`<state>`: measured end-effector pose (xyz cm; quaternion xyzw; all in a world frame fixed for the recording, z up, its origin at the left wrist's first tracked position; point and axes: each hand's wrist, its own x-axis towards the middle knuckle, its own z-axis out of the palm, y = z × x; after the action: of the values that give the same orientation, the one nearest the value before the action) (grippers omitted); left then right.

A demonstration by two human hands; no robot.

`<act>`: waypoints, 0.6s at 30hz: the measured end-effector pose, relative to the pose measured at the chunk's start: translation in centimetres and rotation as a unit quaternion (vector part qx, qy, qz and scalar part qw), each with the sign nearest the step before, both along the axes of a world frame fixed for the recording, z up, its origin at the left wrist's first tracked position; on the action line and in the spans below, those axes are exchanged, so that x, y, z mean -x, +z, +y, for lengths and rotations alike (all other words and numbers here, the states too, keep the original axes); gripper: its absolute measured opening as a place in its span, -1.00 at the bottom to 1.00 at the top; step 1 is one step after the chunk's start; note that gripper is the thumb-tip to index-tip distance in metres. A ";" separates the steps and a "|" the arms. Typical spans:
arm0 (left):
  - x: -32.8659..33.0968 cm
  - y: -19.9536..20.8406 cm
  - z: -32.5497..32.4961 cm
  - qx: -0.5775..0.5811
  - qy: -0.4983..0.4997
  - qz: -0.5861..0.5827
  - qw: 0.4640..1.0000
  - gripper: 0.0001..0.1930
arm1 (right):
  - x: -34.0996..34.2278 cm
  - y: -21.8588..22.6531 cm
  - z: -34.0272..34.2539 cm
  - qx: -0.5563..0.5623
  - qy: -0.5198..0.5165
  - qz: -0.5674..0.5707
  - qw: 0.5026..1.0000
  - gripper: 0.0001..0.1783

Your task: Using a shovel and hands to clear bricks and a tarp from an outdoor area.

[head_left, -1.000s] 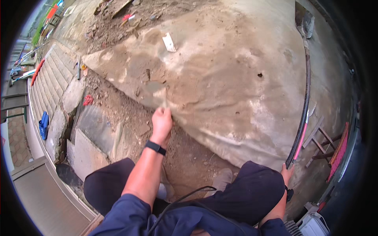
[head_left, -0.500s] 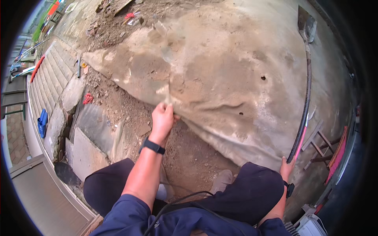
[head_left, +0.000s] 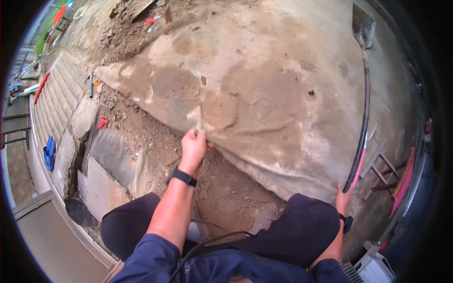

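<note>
A dusty beige sheet (head_left: 264,99), with soil patches and small holes on it, covers much of the ground ahead. My left hand (head_left: 195,147) is closed on its near edge, slightly lifting and bunching the cloth there. Bare soil and rubble (head_left: 222,188) show below that edge. On the right, a long-handled shovel (head_left: 365,99) lies with its blade far from me. My right hand (head_left: 343,199) is wrapped round the near end of its dark handle; part of that grip is hidden.
Left of the sheet are concrete slabs (head_left: 101,181), a hammer (head_left: 90,84) and a blue object (head_left: 49,153). A rubble heap (head_left: 127,28) lies at the far left. A wooden frame (head_left: 380,170) and pink stick (head_left: 359,165) stand near my right hand.
The crease beyond my left hand has flattened, and the soil on the sheet has shifted. My left hand keeps its grip on the edge. The right hand still holds the shovel.
</note>
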<state>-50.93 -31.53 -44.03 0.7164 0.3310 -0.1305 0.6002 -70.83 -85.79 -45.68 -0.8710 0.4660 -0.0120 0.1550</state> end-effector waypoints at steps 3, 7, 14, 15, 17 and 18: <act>-0.5 -1.9 -0.7 -0.237 -0.139 -0.165 0.947 -0.76 | 2.3 0.5 -2.4 0.023 0.018 -0.013 0.999 -0.19; 2.8 -3.9 1.8 -0.053 -0.078 0.096 0.991 -0.77 | 3.7 -1.7 -3.3 0.041 -0.059 0.068 0.995 -0.15; 5.4 -2.2 1.8 -0.151 -0.160 0.132 0.967 -0.77 | 8.5 -0.2 -4.1 -0.084 -0.162 0.100 0.978 -0.04; 2.1 -3.3 2.1 -0.088 -0.088 0.065 0.990 -0.78 | 7.7 -1.1 -4.3 -0.083 -0.166 0.095 0.978 -0.04; -0.8 -0.5 1.3 -0.044 -0.071 -0.015 0.996 -0.82 | 6.6 -0.5 -2.8 -0.176 -0.223 -0.005 0.959 -0.11; -0.2 -1.3 1.5 -0.024 -0.065 0.020 0.997 -0.85 | 7.5 -0.7 -3.2 -0.171 -0.239 0.040 0.955 -0.13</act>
<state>-50.75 -30.07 -45.33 0.7476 0.2985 -0.1762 0.5665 -78.29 -88.97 -46.39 -0.6946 0.6614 0.0654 0.2754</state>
